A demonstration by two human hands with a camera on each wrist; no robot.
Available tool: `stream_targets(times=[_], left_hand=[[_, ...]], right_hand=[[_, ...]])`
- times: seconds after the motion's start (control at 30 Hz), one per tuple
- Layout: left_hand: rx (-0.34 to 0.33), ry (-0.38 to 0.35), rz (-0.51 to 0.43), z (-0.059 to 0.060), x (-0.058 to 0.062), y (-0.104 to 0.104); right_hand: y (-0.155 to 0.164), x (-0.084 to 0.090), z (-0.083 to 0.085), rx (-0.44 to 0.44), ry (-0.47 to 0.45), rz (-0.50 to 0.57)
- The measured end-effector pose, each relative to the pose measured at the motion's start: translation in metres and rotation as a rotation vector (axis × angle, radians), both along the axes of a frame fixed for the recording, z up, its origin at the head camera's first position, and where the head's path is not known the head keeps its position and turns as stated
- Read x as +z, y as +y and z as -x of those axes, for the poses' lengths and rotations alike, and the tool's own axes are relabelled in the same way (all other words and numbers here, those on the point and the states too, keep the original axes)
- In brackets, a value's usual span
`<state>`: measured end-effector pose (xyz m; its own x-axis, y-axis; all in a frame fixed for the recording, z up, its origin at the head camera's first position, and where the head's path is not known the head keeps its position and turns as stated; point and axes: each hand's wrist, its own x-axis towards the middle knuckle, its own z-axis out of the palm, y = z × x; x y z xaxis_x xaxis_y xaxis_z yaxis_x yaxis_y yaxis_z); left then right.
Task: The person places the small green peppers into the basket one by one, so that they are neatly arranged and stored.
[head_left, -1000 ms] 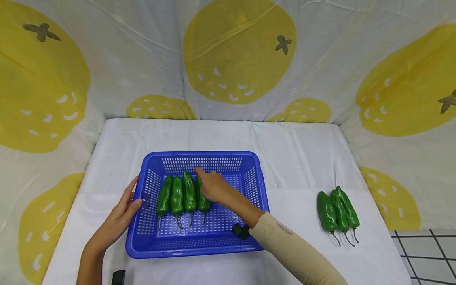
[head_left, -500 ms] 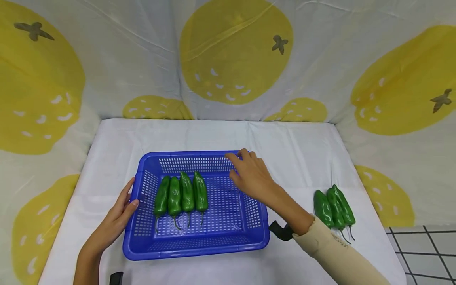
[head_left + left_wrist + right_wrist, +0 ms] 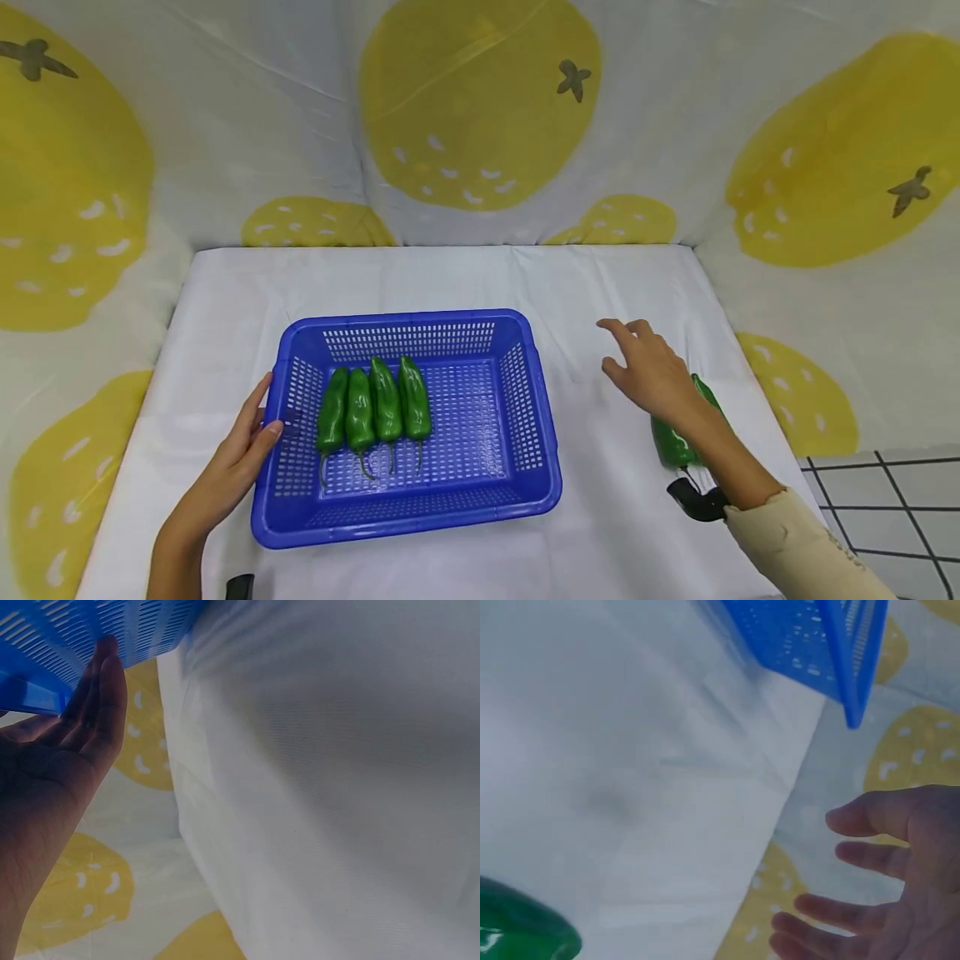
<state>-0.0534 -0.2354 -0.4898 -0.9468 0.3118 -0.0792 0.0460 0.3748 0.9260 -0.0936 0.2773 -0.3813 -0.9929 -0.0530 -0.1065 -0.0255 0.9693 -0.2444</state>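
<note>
A blue plastic basket [image 3: 480,512] sits on the white cloth with several green peppers [image 3: 387,404] side by side in its left half. My left hand [image 3: 228,467] holds the basket's left edge, thumb at the rim and fingers along the outer wall, as the left wrist view also shows. My right hand [image 3: 652,371] is raised to the right of the basket, fingers spread and loosely bent, holding nothing. Below it lie more green peppers [image 3: 670,442], partly hidden by the hand and forearm. One pepper [image 3: 521,922] shows at the lower left of the right wrist view.
A white cloth [image 3: 600,533] covers the table. Behind it and at both sides hang curtains [image 3: 480,108] with yellow fruit prints. A tiled floor [image 3: 888,492] shows past the right edge.
My right hand has left the pepper row inside the basket and moved right, over the rim, to the peppers on the cloth. My left hand has stayed at the basket's edge.
</note>
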Motion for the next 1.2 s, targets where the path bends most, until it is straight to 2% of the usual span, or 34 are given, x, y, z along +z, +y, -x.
stream_targets(times=[0.27,0.5,0.93,1.2], left_hand=[[-0.006,0.024,-0.015,0.002,-0.001,-0.001],[-0.012,0.031,-0.006,0.003,0.000,-0.001],[-0.014,0.015,0.007,0.002,0.001,0.000],[-0.009,0.012,-0.001,0.001,0.000,0.000]], right_hand=[[0.058,-0.015,-0.016,-0.104,-0.122,0.022],[0.087,-0.028,-0.032,-0.145,-0.168,0.037],[0.100,-0.060,-0.055,-0.175,-0.171,0.050],[0.103,-0.071,-0.059,-0.169,-0.160,0.029]])
